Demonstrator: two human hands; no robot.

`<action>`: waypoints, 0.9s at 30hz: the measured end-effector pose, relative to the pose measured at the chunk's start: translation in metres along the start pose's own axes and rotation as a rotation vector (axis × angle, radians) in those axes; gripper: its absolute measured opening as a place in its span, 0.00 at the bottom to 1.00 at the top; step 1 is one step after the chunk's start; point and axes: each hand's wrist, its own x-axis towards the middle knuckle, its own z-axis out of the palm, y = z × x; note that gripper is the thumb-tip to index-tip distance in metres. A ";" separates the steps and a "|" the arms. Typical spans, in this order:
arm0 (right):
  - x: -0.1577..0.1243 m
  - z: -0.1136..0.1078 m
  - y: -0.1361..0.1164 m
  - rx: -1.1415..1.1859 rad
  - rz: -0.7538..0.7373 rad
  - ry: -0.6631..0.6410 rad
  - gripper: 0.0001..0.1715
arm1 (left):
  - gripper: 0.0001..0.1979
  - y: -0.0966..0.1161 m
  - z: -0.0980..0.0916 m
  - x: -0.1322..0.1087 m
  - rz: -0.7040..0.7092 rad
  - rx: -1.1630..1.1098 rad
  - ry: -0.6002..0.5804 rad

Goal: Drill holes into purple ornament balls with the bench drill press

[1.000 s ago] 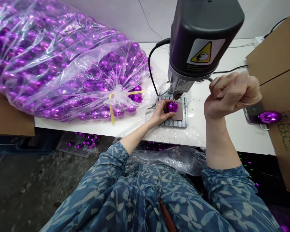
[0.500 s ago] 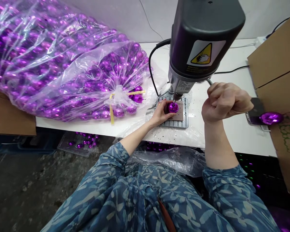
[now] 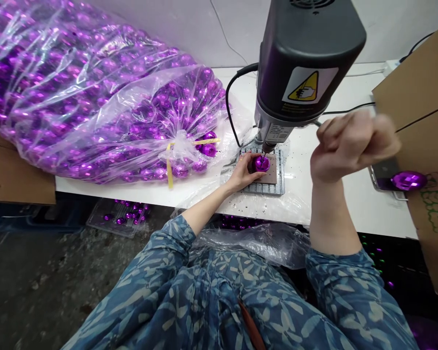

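Note:
A shiny purple faceted ball (image 3: 262, 163) sits on a brown block (image 3: 271, 176) over the slotted metal base (image 3: 280, 187) of a bench drill press (image 3: 306, 73). My left hand (image 3: 244, 172) grips the ball from its left side, thumb in front and fingers behind. The drill's tip (image 3: 264, 152) comes down onto the top of the ball; whether it has entered cannot be made out. My right hand (image 3: 350, 143), smeared by motion, is closed in a fist around the drill press's feed lever (image 3: 317, 123), whose grip end is hidden inside it.
A big clear bag of purple balls (image 3: 105, 102), tied with yellow ribbon, fills the left of the white table (image 3: 365, 204). At right are a phone (image 3: 383, 174), another purple ball (image 3: 409, 180) and a cardboard box (image 3: 419, 102). Dark shavings surround the base.
My right hand has moved slightly right and toward me on the lever. My left hand stays on the ball, which has hardly shifted. The view has tipped slightly.

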 end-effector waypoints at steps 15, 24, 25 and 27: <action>0.058 0.031 -0.016 0.080 0.301 -0.060 0.37 | 0.33 0.059 -0.048 -0.130 0.267 0.571 -0.541; 0.058 0.032 -0.012 0.102 0.280 -0.039 0.38 | 0.13 0.058 -0.109 -0.027 0.098 0.553 0.163; 0.058 0.032 -0.010 0.110 0.265 -0.030 0.39 | 0.13 0.059 -0.116 0.000 -0.008 0.578 0.264; 0.058 0.032 -0.009 0.124 0.245 -0.016 0.41 | 0.10 0.062 -0.126 0.049 -0.197 0.653 0.362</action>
